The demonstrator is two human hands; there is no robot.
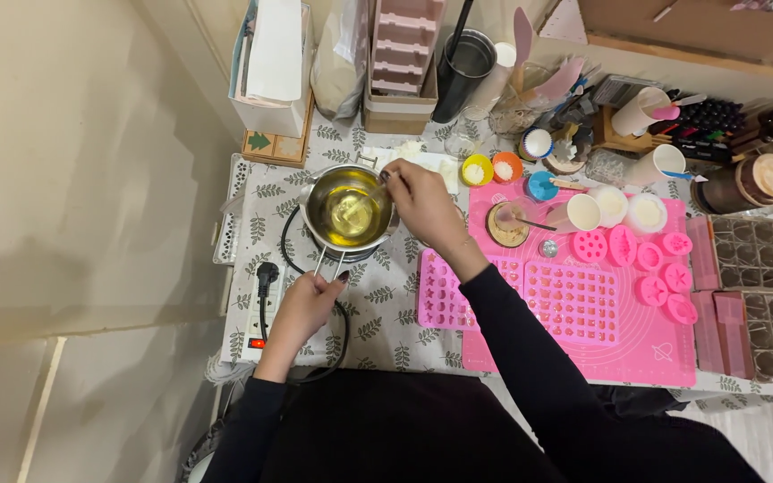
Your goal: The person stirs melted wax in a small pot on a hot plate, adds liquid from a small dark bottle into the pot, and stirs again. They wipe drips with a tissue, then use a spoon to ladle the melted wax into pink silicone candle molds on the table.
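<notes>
Black sleeves (530,358) nearest the camera, both arms reaching forward over the table edge. Left hand (304,304) clenched around the wire handle (333,262) of a small metal pot (348,210). Pot sits on a small hotplate (364,251), holds clear yellow liquid. Right hand (422,201) over the pot's right rim, fingers pinched on a thin stirring stick (370,197) dipped in the liquid.

Around it: power strip (261,309) just left of the left hand, black plug in, red switch lit; black cord (344,331) loops under the wrist. Right forearm crosses a pink silicone mould tray (445,300). Pink mat (637,344) to the right carries more pink moulds (650,264), white cups (583,213), small orange and yellow cups (492,168) beyond. Cluttered containers and boxes at the back.

Surface: leaf-print tablecloth (395,317). Beige wall (73,179) on the left.
</notes>
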